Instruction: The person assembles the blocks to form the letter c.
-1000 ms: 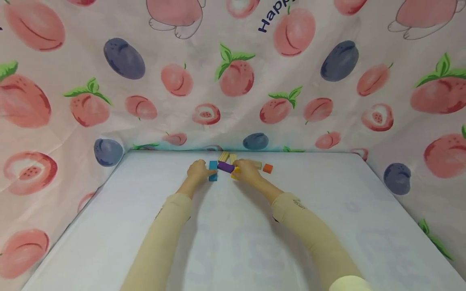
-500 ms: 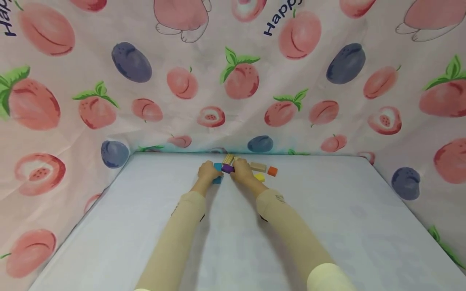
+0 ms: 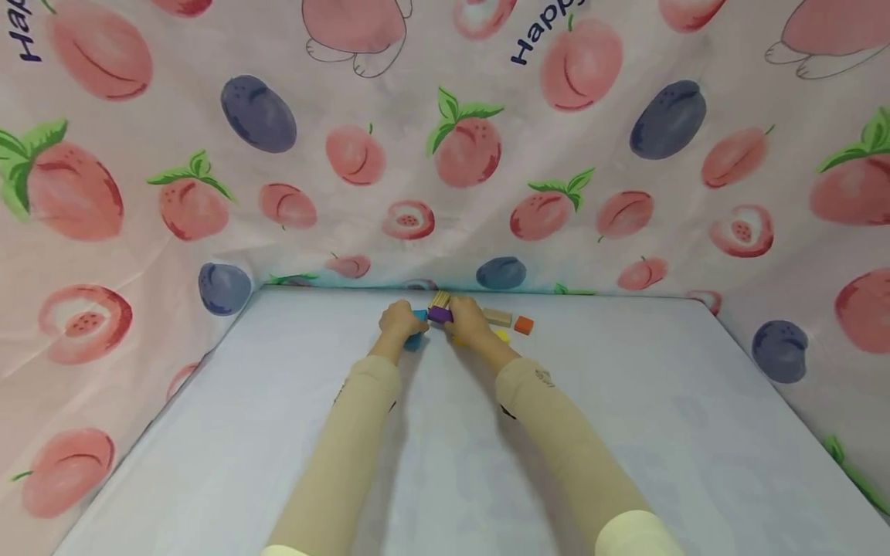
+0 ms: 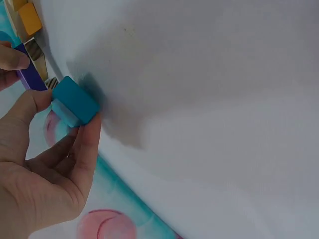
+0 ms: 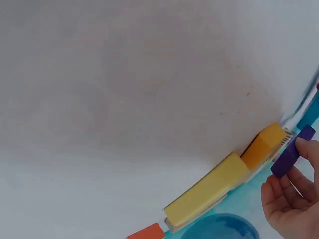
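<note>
Through my cameras I see a white table (image 3: 448,471); near its far edge lie directly a striped block (image 3: 440,299), a plain wooden block (image 3: 497,317), an orange block (image 3: 524,325), a yellow block (image 5: 207,190) and an amber block (image 5: 264,145).

Beige sleeves (image 3: 568,442) with small dark lettering (image 3: 544,378)

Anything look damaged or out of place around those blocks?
The blue block and purple block show no visible damage. Odd: small dark specks on the white tabletop, contrasting with its pale surface; cause unclear.
</note>
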Tool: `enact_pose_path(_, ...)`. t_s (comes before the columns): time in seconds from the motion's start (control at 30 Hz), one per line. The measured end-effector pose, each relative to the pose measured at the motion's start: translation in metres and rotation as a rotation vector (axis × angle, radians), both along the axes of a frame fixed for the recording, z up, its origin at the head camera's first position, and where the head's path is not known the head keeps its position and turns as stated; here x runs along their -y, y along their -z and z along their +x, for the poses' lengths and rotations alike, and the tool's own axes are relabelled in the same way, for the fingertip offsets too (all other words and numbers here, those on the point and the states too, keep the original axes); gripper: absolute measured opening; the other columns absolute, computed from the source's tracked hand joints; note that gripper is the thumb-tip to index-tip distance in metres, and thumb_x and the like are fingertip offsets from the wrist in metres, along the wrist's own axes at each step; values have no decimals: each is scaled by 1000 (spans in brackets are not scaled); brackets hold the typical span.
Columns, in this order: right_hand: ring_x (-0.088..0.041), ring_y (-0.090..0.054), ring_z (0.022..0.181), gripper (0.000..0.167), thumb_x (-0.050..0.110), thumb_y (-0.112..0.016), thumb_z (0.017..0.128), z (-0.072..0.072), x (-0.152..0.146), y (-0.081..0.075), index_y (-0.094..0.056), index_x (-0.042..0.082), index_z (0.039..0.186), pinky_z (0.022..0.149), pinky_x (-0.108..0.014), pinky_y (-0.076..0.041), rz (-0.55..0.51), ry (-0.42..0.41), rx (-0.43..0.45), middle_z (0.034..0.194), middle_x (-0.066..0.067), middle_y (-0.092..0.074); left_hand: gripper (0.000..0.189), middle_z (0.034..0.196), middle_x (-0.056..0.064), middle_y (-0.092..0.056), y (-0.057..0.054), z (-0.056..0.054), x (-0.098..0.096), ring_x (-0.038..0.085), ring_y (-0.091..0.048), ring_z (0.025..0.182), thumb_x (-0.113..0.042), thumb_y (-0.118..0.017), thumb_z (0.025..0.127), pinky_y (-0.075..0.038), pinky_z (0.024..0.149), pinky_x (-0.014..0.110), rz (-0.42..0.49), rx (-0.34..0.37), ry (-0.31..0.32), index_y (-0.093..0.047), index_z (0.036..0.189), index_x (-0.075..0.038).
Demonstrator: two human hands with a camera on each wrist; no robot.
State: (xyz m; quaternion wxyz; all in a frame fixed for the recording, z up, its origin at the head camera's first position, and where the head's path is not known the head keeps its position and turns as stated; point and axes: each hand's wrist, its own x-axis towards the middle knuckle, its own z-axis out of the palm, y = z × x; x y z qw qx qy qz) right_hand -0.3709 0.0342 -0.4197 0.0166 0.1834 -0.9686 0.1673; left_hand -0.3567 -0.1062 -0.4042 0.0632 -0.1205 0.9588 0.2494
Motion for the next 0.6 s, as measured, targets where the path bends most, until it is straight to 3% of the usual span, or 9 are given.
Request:
enact_pose_path(0.17, -28, -63, 92, 17, 8, -66, 86, 4, -5, -7, -61, -6, 95, 82, -34, -53, -44, -9, -33, 97, -18, -66, 46, 113, 14, -64, -5, 1, 3, 27, -60, 98, -29, -71, 80, -50, 82, 36, 5, 0, 1, -59, 117, -3)
enact_pose_path(0.33, -30, -61, 97, 19, 9, -67, 86, 8, -10, -13, -63, -6, 97, 86, -37, -52, -61, 1, -69, 101, -19, -65, 52, 119, 17, -61, -8, -1, 7, 30, -59, 104, -27, -70, 81, -50, 87, 37, 37, -3, 27, -55, 124, -2)
enact_pose_path(0.47, -32, -58, 99, 23, 10, -67, 85, 13, -13, -16, -64, -6, 102, 88, -38, -50, -81, 25, -72, 104, -21, -64, 64, 134, 21, -52, -9, 3, 10, 35, -53, 117, -23, -68, 83, -51, 91, 41, 75, -8, 108, -42, 139, -6)
enact_pose_path(0.6, -31, -56, 101, 26, 11, -67, 86, 18, -18, -19, -64, -5, 106, 90, -38, -50, -76, 39, -46, 107, -20, -63, 67, 139, 24, -45, -14, 9, 10, 40, -52, 118, -16, -67, 84, -58, 76, 44, 107, 20, 190, -37, 144, -13)
